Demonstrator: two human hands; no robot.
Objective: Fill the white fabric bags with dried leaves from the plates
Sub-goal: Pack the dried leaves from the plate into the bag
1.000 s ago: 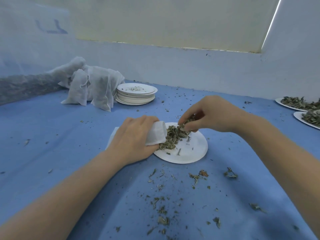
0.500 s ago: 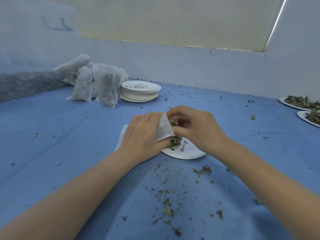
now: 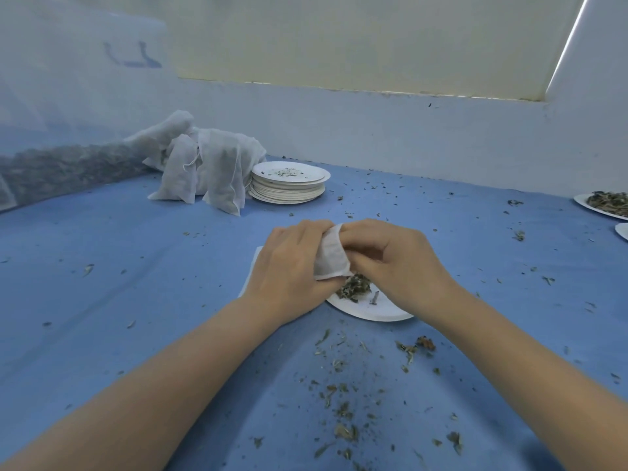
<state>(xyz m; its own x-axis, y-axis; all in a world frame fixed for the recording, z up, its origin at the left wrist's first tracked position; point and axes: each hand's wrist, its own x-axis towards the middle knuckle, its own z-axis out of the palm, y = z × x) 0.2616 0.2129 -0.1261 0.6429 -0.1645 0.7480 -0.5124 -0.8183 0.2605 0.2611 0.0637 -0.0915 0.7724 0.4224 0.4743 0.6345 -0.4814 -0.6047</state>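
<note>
My left hand (image 3: 289, 266) grips a small white fabric bag (image 3: 331, 256) by its mouth, just above a white paper plate (image 3: 373, 309). My right hand (image 3: 394, 263) has its curled fingers pushed against the bag's opening; what they hold is hidden. A small heap of dried leaves (image 3: 353, 287) lies on the plate under the bag. More of the bag's fabric (image 3: 253, 266) shows to the left, behind my left wrist.
Filled white bags (image 3: 207, 168) lean at the back left beside a stack of used plates (image 3: 289, 185). Two plates with leaves (image 3: 608, 203) sit at the right edge. Leaf crumbs (image 3: 343, 402) are scattered over the blue cloth near me.
My right hand left the leaf heap on the plate and came to the bag's mouth. The heap on the plate has shrunk. My left hand lifted the bag slightly.
</note>
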